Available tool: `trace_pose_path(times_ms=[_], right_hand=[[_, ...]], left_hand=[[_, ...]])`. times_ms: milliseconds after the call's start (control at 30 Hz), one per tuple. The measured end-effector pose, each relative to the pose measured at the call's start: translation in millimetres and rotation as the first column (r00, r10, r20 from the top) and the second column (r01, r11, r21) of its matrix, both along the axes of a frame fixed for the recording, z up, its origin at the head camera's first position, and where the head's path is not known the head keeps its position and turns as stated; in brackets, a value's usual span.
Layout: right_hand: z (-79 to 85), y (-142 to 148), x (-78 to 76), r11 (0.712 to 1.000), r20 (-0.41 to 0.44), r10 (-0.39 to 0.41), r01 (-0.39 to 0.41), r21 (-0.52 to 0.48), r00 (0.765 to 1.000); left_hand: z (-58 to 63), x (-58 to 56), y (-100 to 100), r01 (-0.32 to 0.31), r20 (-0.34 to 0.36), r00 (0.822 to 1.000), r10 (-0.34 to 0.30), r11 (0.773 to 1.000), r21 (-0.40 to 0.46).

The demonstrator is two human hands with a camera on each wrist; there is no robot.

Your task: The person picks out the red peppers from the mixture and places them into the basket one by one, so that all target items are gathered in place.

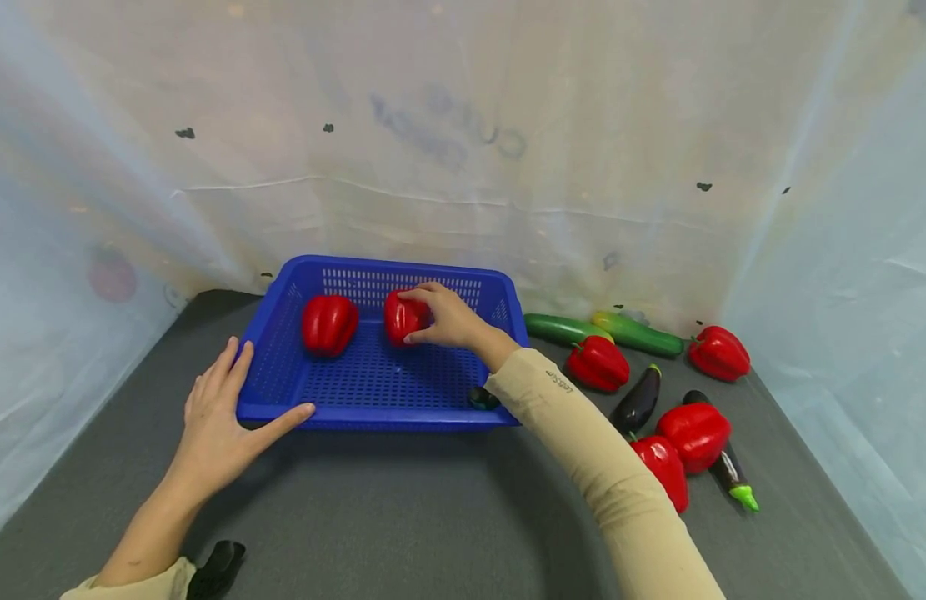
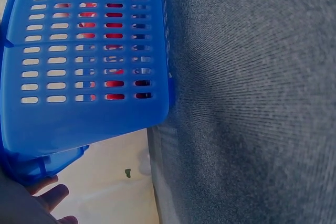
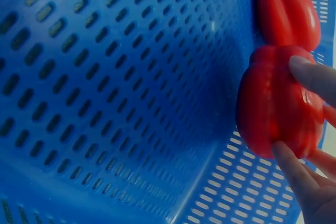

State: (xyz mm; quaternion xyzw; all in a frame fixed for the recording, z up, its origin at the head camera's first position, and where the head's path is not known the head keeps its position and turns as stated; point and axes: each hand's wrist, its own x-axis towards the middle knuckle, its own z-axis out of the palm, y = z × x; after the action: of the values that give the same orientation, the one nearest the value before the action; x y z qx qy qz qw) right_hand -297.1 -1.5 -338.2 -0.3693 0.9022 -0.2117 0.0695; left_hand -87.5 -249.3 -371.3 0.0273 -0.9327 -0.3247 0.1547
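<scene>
Inside the basket (image 1: 398, 414), near its back edge, a pepper (image 1: 400, 320) is gripped by the right hand (image 1: 449, 318), fingers curved around it. The basket's front left corner is touched by the left hand (image 1: 218, 423), its fingers straight and widely spread.

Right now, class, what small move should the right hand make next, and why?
Probably settle the gripped red pepper in the blue basket and let go: the right hand holds it within the walls, where another red pepper lies; whether it touches bottom is unclear.
</scene>
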Motion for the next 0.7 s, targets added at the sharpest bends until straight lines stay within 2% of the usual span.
trace_pose_path(times_ms=[200,433,700], right_hand=[[0.5,-2.2,1.2,1.000,0.022,-0.011,0.010,0.008,1.000],[-0.5,-2.3,2.1,0.998,0.029,-0.004,0.002,0.064,1.000],[5.2,-2.0,3.6,0.999,0.041,-0.015,0.013,0.053,0.999]], left_hand=[[1.7,-0.2,0.4,0.004,-0.004,1.000,-0.004,1.000,0.003],[1.1,0.4,1.3,0.002,-0.001,1.000,-0.002,1.000,0.001],[1.2,1.5,0.6,-0.001,-0.001,1.000,0.001,1.000,0.001]])
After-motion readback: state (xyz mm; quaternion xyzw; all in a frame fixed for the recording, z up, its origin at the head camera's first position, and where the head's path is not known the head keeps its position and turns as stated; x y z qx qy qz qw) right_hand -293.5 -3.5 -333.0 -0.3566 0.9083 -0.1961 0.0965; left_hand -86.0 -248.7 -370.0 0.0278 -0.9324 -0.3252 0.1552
